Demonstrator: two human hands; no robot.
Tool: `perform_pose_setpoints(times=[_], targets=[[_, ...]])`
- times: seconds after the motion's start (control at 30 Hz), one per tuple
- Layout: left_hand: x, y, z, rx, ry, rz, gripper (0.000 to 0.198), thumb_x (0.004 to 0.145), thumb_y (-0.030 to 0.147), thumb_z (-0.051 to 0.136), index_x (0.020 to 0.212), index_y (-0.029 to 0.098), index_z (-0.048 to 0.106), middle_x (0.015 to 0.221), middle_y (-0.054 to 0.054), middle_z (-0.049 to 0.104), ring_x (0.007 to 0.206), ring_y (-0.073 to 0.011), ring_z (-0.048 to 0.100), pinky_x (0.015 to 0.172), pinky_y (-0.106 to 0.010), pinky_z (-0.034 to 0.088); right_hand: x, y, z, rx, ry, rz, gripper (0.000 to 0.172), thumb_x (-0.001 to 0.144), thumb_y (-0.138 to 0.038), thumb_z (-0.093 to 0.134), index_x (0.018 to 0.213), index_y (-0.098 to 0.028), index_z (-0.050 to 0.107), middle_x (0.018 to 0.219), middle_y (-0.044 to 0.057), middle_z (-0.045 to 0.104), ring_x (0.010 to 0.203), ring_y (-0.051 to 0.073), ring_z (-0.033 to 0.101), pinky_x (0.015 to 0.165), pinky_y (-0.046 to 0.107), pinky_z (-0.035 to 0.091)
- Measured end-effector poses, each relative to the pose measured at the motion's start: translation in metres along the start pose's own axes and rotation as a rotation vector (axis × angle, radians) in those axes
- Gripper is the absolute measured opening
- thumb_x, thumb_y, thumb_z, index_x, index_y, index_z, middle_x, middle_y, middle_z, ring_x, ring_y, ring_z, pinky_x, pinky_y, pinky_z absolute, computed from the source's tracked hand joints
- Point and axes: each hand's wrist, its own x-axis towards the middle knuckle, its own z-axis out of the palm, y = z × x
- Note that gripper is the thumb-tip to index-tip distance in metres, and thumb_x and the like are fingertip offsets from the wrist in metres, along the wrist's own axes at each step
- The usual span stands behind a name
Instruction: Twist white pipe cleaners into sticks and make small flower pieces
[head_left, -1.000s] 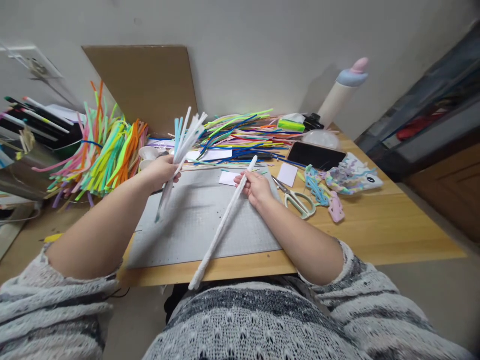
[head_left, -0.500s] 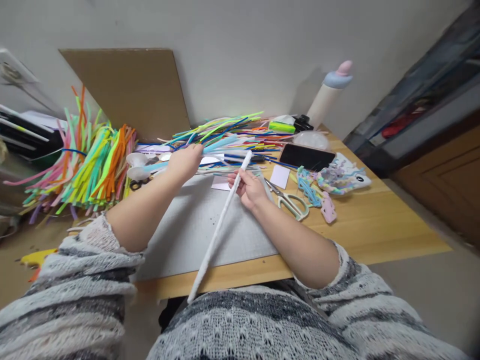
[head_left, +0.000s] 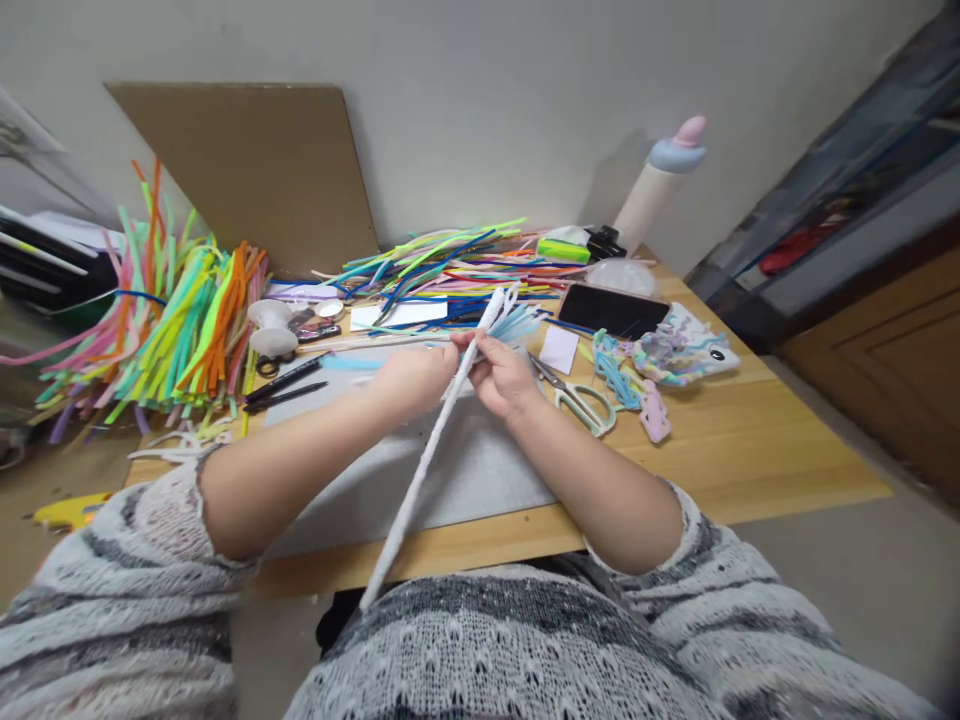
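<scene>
My right hand (head_left: 501, 374) is closed round a long white fuzzy pipe cleaner (head_left: 420, 475) that slants from above the desk down toward my lap. My left hand (head_left: 411, 376) is closed on a bundle of pale blue and white pipe cleaners (head_left: 517, 322), which lies across the desk and fans out past my right hand. Both hands meet over the grey cutting mat (head_left: 480, 465) and touch at the white pipe cleaner.
Heaps of coloured pipe cleaners lie at the left (head_left: 180, 325) and at the back (head_left: 450, 270). Scissors (head_left: 581, 398), a black phone (head_left: 611, 310), a pipe-cleaner figure (head_left: 679, 350), black pens (head_left: 289, 380) and a bottle (head_left: 660, 185) stand around on the wooden desk (head_left: 750, 450). A cardboard sheet (head_left: 247, 170) leans on the wall.
My left hand has swung its bundle from upright at the left down and rightward until it meets my right hand. The right hand and white pipe cleaner have hardly moved.
</scene>
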Motion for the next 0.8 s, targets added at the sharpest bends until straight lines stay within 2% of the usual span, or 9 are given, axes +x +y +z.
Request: perform_pose_setpoints(times=[0.13,0.3,0.4,0.53,0.67,0.8], targets=[[-0.025,-0.032,0.012,0.081,0.032,-0.009,0.027,0.091,0.028,0.035,0.095,0.012,0.056,0.079,-0.014,0.065,0.073,-0.0264,0.064,0.057,-0.031,0.041,0.007,-0.005,-0.005,0.069,0.068,-0.057,0.022,0.084,-0.017,0.053,0.064,-0.017,0.063,0.069,0.0,0.07,0.074,0.011,0.066,0.078,0.025,0.052],[-0.045,-0.068,0.025,0.076,0.141,0.073,0.024,0.09,0.025,0.036,0.093,0.018,0.059,0.085,-0.01,0.066,0.081,-0.0246,0.062,0.061,-0.03,0.04,0.009,0.001,-0.004,0.09,0.054,-0.049,0.022,0.084,-0.016,0.052,0.064,-0.016,0.063,0.072,0.002,0.071,0.078,0.012,0.067,0.079,0.027,0.053],[-0.043,-0.086,0.032,0.06,0.168,0.051,0.025,0.089,0.025,0.037,0.091,0.018,0.061,0.085,-0.011,0.066,0.08,-0.0243,0.061,0.061,-0.03,0.039,0.01,0.002,-0.006,0.084,0.08,-0.049,0.023,0.085,-0.017,0.051,0.065,-0.017,0.063,0.073,0.001,0.071,0.076,0.011,0.066,0.071,0.023,0.054],[-0.029,-0.117,0.04,0.124,0.132,0.027,0.025,0.088,0.025,0.036,0.087,0.018,0.06,0.086,-0.012,0.065,0.082,-0.0248,0.06,0.062,-0.032,0.039,0.015,0.001,-0.013,0.036,0.096,-0.068,0.023,0.085,-0.021,0.049,0.07,-0.017,0.065,0.079,0.001,0.07,0.063,0.008,0.062,0.063,0.02,0.053],[-0.017,-0.139,0.047,0.142,0.11,-0.068,0.022,0.086,0.022,0.037,0.088,0.017,0.058,0.087,-0.013,0.063,0.087,-0.0262,0.059,0.067,-0.033,0.039,0.023,0.0,-0.02,0.058,0.169,-0.122,0.013,0.081,-0.024,0.056,0.072,-0.019,0.064,0.077,-0.001,0.068,0.066,0.008,0.062,0.066,0.021,0.053],[-0.008,-0.147,0.057,0.129,0.074,-0.208,0.024,0.086,0.025,0.037,0.094,0.017,0.057,0.092,-0.014,0.064,0.088,-0.0255,0.059,0.066,-0.03,0.038,0.026,0.001,-0.023,0.115,0.232,-0.124,0.009,0.08,-0.022,0.056,0.073,-0.021,0.061,0.073,-0.002,0.065,0.076,0.008,0.062,0.071,0.023,0.053]])
